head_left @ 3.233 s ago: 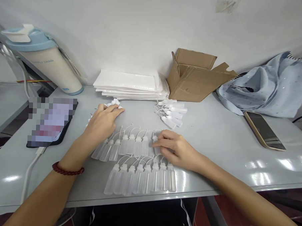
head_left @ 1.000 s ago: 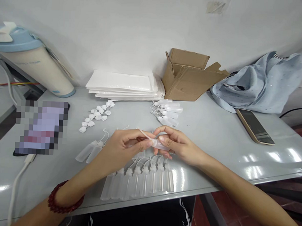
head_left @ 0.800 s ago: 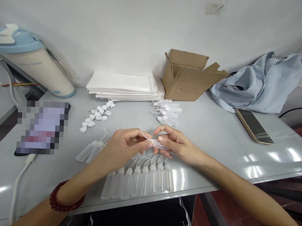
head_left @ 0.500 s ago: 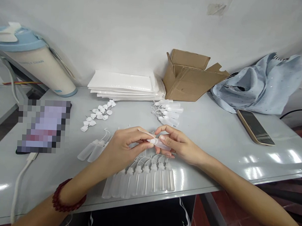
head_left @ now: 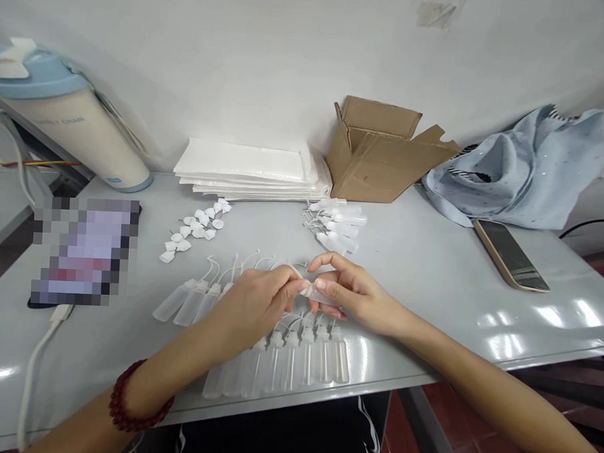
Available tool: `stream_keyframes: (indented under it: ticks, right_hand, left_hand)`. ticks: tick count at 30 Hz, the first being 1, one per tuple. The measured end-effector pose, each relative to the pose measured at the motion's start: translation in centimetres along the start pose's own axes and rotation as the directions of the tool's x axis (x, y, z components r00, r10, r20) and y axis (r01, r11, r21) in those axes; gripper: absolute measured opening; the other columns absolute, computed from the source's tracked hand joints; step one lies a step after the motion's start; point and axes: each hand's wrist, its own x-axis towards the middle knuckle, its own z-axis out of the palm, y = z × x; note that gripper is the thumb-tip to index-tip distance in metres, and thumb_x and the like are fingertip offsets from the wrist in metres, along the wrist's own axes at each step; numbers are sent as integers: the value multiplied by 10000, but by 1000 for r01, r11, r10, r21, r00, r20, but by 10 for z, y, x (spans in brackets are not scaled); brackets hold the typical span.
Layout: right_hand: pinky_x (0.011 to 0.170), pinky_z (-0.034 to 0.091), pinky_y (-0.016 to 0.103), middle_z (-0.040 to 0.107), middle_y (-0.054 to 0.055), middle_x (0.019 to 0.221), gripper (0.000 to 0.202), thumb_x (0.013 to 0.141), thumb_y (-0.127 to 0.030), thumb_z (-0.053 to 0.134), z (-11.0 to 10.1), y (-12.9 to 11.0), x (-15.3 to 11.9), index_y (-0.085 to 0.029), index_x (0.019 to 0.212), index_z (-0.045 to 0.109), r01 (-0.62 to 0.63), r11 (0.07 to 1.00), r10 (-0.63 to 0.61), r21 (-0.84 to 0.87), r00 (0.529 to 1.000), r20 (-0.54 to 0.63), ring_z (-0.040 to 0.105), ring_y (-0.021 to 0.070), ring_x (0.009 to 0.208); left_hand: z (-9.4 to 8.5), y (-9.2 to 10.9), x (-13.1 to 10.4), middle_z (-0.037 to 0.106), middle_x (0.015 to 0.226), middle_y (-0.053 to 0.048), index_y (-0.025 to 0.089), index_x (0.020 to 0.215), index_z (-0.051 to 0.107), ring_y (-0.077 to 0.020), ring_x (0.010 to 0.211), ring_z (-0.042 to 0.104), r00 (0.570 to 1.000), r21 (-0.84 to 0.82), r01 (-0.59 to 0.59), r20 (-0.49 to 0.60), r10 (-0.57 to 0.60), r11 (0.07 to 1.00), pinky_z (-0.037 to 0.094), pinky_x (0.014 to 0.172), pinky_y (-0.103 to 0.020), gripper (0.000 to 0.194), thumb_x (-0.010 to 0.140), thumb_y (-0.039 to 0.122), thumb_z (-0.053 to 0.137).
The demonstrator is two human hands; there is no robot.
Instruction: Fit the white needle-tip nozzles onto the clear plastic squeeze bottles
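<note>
Between both hands, above the middle of the table, is a small translucent squeeze bottle [head_left: 321, 295] with a white top, lying roughly sideways. My right hand [head_left: 359, 294] is closed around its body. My left hand [head_left: 265, 298] pinches the white top between thumb and fingers, hiding most of it. Below the hands stretches a row of similar bottles [head_left: 291, 363] with strap-like white tails at their necks. More such bottles [head_left: 171, 301] lie partly behind my left hand. Farther back are loose white caps [head_left: 196, 225] and a small pile of bottles with thin tips [head_left: 339, 221].
White padded envelopes [head_left: 249, 167] are stacked against the wall, beside an open cardboard box [head_left: 379, 163]. A light blue cloth bag [head_left: 524, 176] and a phone [head_left: 511, 256] are at right. At left are a large tumbler [head_left: 86, 123] and a blurred-out phone [head_left: 88, 254] with a white cable [head_left: 38, 368].
My left hand has rolled over at the bottle's top, its fingers now more curled and its back turned up. My right hand keeps its hold in nearly the same place.
</note>
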Motion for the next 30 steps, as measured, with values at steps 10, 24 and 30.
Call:
stream_keyframes:
  ticks: [10, 24, 30]
  right_hand:
    - [447, 308, 193, 629, -9, 716, 180, 945, -347, 520, -4, -1, 2, -200, 1020, 447, -19, 993, 16, 119, 999, 28, 399, 47, 454]
    - [468, 306, 200, 622, -17, 706, 205, 938, -370, 528, -3, -7, -1, -216, 1025, 426, -24, 997, 22, 76, 999, 27, 383, 48, 459]
    - [460, 297, 202, 626, -17, 696, 207, 941, -373, 521, -4, -4, 0, -224, 1026, 403, -41, 995, 37, 92, 998, 43, 380, 52, 459]
  left_hand:
    - [-1, 0, -1, 663, 775, 2, 186, 860, 648, -111, 646, 575, 951, 102, -242, -172, 256, 965, 432, 602, -222, 114, 901, 196, 542]
    - [-8, 11, -1, 683, 685, 17, 189, 817, 692, -113, 584, 609, 996, -213, 40, -65, -55, 976, 463, 505, -192, 146, 858, 311, 621]
    - [-7, 6, -3, 702, 869, 2, 193, 898, 697, -107, 730, 629, 959, 5, -251, -137, 250, 968, 493, 661, -211, 127, 857, 141, 589]
